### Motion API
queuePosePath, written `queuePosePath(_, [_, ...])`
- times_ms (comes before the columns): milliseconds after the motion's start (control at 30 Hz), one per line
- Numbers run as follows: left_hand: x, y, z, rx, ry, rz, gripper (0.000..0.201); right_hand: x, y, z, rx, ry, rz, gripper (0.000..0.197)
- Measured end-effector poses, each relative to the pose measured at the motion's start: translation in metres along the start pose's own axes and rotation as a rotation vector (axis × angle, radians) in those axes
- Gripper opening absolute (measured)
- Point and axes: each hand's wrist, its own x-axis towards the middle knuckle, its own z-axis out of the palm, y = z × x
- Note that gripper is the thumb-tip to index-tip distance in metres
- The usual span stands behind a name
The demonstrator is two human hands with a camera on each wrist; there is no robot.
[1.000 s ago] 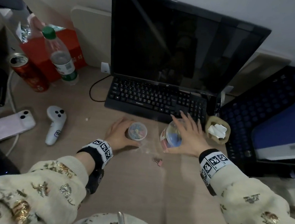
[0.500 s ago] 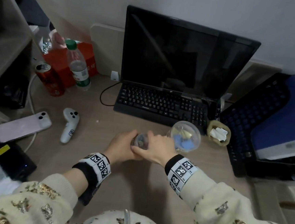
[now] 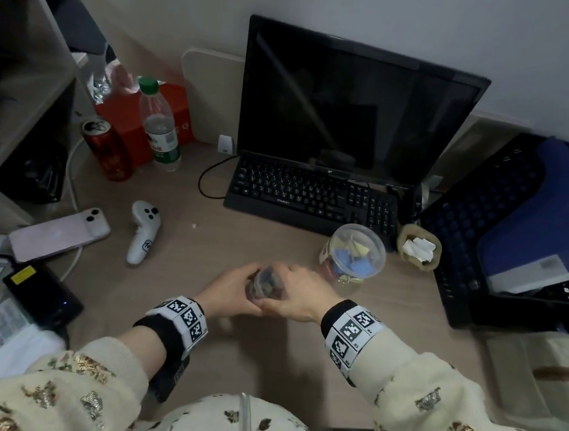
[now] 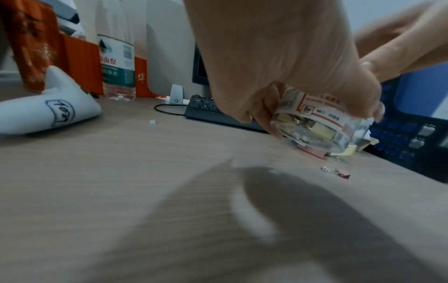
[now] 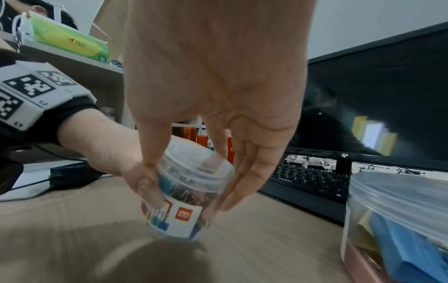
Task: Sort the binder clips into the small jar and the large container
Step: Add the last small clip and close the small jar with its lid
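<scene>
Both hands hold the small jar [image 3: 266,284] just above the desk in front of me. It is clear plastic with a label, tilted, with small clips inside. My left hand [image 3: 231,293] grips its body [image 4: 320,122]. My right hand [image 3: 298,299] pinches it between thumb and fingers just under the clear lid [image 5: 194,159]. The large container [image 3: 353,255] stands to the right with its lid on, blue and yellow clips inside [image 5: 387,220]. One small reddish binder clip [image 4: 339,171] lies loose on the desk below the jar; my hands hide it in the head view.
A black keyboard [image 3: 312,193] and monitor [image 3: 354,111] stand behind the jars. A white controller [image 3: 144,234], pink phone [image 3: 59,233], water bottle [image 3: 160,129] and red can [image 3: 106,148] are on the left. A small holder with paper [image 3: 418,247] and a black crate [image 3: 516,228] are on the right.
My right hand left the large container and came over to the small jar. Both hands then raised the jar off the desk and tilted it.
</scene>
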Motion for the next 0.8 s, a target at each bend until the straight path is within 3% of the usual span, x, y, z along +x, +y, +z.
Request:
queuePosePath(200, [-0.005,-0.004,-0.002,-0.034,0.052,-0.045,0.066,-0.005,0.016,-0.016,0.211,0.038,-0.007,0.084])
queuePosePath(333, [-0.004,-0.008,-0.005,-0.063,0.115,-0.083,0.075,-0.008,0.035,0.006,0.353,0.119,0.127,0.073])
queuePosePath(433, [-0.005,-0.015,-0.004,-0.087,0.138,-0.113,0.080,-0.010,0.045,0.038,0.344,0.090,0.194,0.065])
queuePosePath(567, [-0.009,-0.023,-0.002,-0.135,0.129,-0.101,0.090,-0.017,0.048,0.071,0.479,-0.011,0.109,0.078])
queuePosePath(700, [-0.009,-0.028,-0.001,-0.127,0.120,-0.085,0.083,-0.017,0.060,0.099,0.353,0.002,0.034,0.097])
queuePosePath(800, [-0.006,-0.032,0.000,-0.132,0.127,-0.083,0.077,-0.020,0.066,0.106,0.282,0.009,0.006,0.090])
